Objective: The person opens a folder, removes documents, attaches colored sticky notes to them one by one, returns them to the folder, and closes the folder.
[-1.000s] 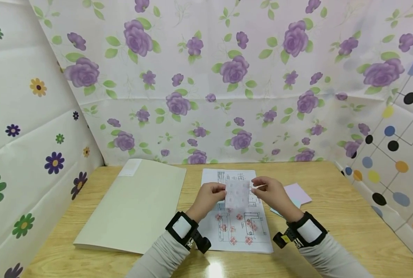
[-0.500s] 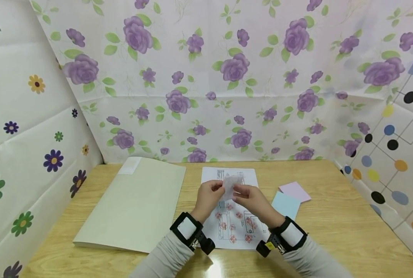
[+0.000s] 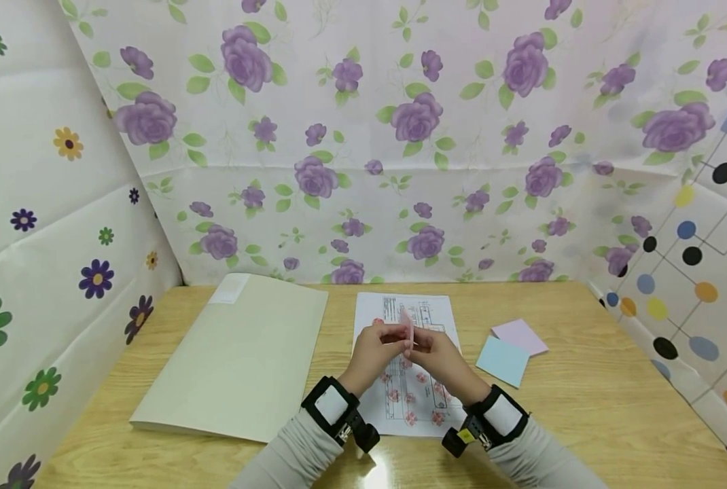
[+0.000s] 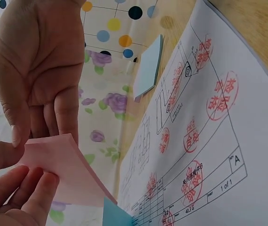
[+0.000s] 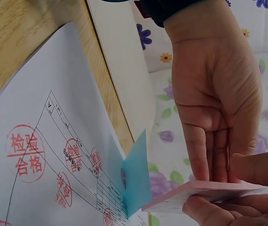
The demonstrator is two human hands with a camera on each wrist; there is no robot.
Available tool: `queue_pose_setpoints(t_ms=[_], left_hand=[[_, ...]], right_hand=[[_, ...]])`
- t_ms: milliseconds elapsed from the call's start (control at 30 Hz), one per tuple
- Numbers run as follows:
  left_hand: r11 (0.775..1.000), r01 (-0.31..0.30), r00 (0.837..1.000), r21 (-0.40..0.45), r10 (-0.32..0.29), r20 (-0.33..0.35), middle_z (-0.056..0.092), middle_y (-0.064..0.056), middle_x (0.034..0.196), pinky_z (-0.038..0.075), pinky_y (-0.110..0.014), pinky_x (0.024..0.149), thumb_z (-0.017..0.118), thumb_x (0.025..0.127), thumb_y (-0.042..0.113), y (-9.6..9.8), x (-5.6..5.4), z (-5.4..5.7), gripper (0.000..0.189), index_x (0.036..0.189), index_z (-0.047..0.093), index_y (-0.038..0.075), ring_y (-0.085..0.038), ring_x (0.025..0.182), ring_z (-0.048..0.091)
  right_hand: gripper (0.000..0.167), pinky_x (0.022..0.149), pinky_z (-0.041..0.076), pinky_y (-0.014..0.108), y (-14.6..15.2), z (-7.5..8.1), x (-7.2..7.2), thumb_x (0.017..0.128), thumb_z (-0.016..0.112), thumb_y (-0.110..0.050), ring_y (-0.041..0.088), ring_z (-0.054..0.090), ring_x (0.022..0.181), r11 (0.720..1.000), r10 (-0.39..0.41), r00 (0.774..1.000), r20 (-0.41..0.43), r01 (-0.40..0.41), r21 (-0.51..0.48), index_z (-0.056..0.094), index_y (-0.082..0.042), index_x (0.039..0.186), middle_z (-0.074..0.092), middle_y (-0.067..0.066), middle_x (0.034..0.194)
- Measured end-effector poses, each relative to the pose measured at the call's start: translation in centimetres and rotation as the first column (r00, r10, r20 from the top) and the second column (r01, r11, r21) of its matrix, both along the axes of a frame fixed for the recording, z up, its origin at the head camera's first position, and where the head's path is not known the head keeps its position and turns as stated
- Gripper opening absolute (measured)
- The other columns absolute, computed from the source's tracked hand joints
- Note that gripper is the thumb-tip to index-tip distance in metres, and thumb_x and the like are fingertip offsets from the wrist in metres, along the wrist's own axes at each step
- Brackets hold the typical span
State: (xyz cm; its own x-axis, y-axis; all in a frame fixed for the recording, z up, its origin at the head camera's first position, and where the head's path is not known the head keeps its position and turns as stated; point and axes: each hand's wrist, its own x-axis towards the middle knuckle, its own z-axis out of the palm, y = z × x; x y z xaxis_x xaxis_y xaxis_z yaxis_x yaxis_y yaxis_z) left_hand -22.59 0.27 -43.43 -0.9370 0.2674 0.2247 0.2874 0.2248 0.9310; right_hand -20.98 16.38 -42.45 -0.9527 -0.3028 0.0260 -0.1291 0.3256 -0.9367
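Both hands are raised over the drawing sheets and hold a small pad of pink sticky notes between them. In the head view it stands nearly edge-on. My left hand pinches it from the left, thumb on the near side. My right hand pinches the opposite side, fingertips close to the left hand's. The right wrist view shows pale, marked paper on the underside of the pink pad. Below lie the white drawing sheets, printed with lines and red round stamps. A blue paper flap stands up from them.
A large cream folder with a white label lies on the wooden table at left. To the right, a light blue note pad overlaps a lilac one. Patterned cloth surrounds the table's back and sides.
The right hand has moved left to meet the left hand. The held pad, which faced the head camera, has turned edge-on. The blue pad at right is now uncovered.
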Motion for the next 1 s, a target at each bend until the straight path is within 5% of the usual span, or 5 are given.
queue_pose_setpoints(t_ms=[467,1000], left_hand=[[1.000,-0.026,0.999,0.000,0.026,0.038,0.075,-0.024,0.109,0.061,-0.031,0.084,0.073,0.092,0.005,0.11,-0.14,-0.15,0.028,0.116,0.071,-0.009,-0.035,0.102,0.072],[1.000,0.014,1.000,-0.019,-0.014,0.028,0.074,-0.023,0.115,0.061,-0.031,0.089,0.070,0.096,0.008,-0.37,-0.49,-0.34,0.025,0.115,0.073,-0.008,-0.035,0.107,0.072]], right_hand=[[0.047,0.098,0.058,0.031,-0.13,-0.38,-0.15,0.099,0.057,0.005,0.044,0.059,0.130,1.000,-0.001,1.000,0.002,0.001,-0.002,0.047,0.013,0.145,0.056,0.033,0.142],[0.046,0.098,0.058,0.029,0.34,-0.43,-0.30,0.101,0.058,-0.001,0.042,0.060,0.129,0.999,-0.016,1.000,0.017,0.017,-0.035,0.048,0.014,0.143,0.053,0.032,0.144]])
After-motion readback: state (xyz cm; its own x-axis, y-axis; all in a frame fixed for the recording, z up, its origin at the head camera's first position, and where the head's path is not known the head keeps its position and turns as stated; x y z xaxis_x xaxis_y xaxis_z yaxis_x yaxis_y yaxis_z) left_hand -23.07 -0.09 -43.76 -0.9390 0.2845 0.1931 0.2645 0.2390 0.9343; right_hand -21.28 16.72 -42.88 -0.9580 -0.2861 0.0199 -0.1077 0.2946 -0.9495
